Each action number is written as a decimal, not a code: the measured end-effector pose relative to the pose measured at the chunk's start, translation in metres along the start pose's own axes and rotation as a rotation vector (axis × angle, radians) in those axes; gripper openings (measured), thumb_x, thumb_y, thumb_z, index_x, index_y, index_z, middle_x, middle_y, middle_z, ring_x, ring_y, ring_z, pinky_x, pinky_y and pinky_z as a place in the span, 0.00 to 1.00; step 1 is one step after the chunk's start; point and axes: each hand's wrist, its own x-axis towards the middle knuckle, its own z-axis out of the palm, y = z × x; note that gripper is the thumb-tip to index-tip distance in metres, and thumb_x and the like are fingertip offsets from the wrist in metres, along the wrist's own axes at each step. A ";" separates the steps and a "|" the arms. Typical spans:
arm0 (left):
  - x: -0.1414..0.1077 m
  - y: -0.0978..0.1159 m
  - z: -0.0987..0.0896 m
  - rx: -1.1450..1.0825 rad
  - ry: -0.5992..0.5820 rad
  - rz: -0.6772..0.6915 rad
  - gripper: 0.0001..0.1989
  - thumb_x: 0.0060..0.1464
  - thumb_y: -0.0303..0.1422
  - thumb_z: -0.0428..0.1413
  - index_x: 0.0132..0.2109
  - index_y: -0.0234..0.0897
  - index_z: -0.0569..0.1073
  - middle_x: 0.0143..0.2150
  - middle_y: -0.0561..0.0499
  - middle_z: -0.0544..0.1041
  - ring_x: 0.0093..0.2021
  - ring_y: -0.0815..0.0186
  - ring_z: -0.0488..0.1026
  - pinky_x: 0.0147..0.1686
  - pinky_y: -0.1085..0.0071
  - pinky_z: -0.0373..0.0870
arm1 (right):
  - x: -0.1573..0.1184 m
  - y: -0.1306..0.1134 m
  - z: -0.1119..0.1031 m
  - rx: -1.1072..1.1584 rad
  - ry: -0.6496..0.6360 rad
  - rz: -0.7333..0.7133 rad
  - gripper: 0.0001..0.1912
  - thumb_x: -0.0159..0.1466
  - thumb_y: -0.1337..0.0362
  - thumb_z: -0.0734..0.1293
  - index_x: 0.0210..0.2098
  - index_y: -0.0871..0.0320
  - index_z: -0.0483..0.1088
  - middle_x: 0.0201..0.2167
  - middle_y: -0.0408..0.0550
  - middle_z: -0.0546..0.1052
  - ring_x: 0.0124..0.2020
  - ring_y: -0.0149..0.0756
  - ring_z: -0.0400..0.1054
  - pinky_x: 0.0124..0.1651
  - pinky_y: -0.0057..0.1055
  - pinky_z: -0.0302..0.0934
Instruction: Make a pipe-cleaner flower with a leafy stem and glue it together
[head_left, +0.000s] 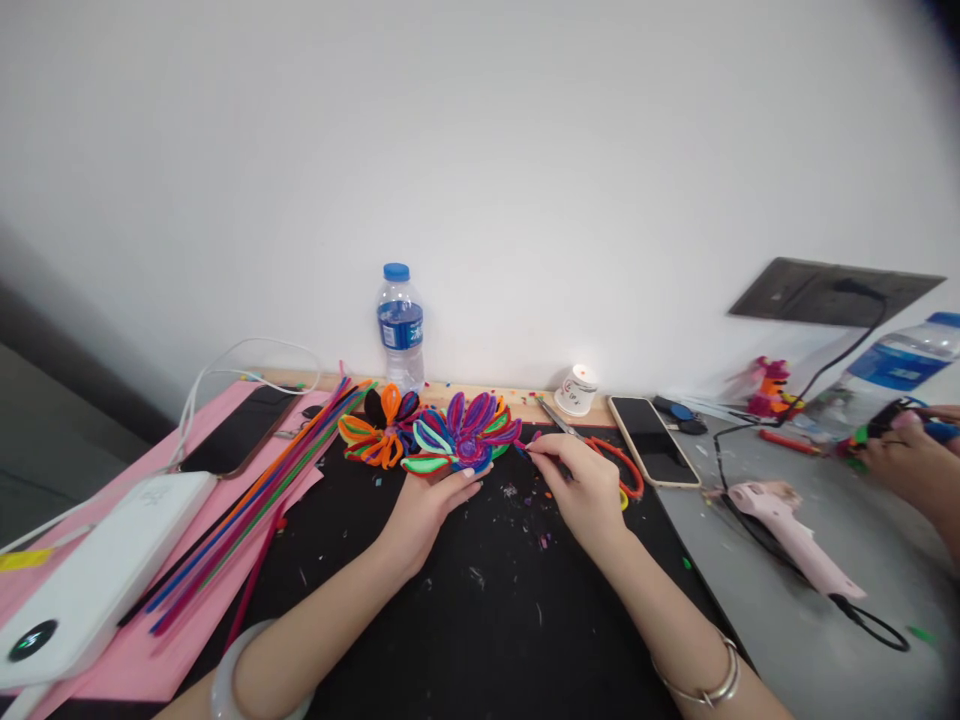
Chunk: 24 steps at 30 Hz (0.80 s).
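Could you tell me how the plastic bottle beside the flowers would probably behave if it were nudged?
The plastic bottle would likely tip fairly easily, being tall and narrow. Its clear wall looks thin, so it may dent under a squeeze. The wall close behind might stop a backward fall.

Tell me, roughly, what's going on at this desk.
The left hand holds up a multicolored fuzzy flower over the black mat. Just to its right, the right hand pinches a small dark purple strand between its fingers. An orange and black flower sits beside the held one. Colored fuzzy stems lie on pink sheets at the left, and a pink glue gun lies at the right. Farther right, another person's hand handles something too blurred to name.
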 end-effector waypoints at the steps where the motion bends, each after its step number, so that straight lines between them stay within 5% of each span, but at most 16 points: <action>1: 0.000 0.000 0.000 -0.002 -0.011 0.000 0.19 0.42 0.31 0.61 0.44 0.38 0.71 0.45 0.45 0.75 0.48 0.55 0.70 0.50 0.57 0.62 | 0.000 -0.002 -0.001 0.020 0.013 -0.022 0.06 0.61 0.68 0.61 0.32 0.55 0.70 0.31 0.47 0.75 0.35 0.36 0.70 0.40 0.33 0.65; 13: 0.003 -0.001 -0.004 -0.047 0.014 0.064 0.21 0.43 0.29 0.60 0.48 0.38 0.68 0.46 0.46 0.75 0.51 0.55 0.68 0.49 0.57 0.65 | -0.005 -0.007 -0.003 0.097 -0.194 -0.117 0.09 0.61 0.69 0.60 0.38 0.55 0.70 0.34 0.47 0.76 0.35 0.33 0.70 0.41 0.30 0.66; 24: 0.002 -0.007 -0.006 -0.027 0.005 0.054 0.19 0.41 0.29 0.60 0.44 0.37 0.71 0.42 0.47 0.76 0.46 0.57 0.70 0.45 0.57 0.68 | -0.008 -0.004 0.003 0.102 -0.240 -0.186 0.11 0.62 0.71 0.58 0.39 0.56 0.70 0.38 0.51 0.74 0.41 0.35 0.68 0.45 0.34 0.65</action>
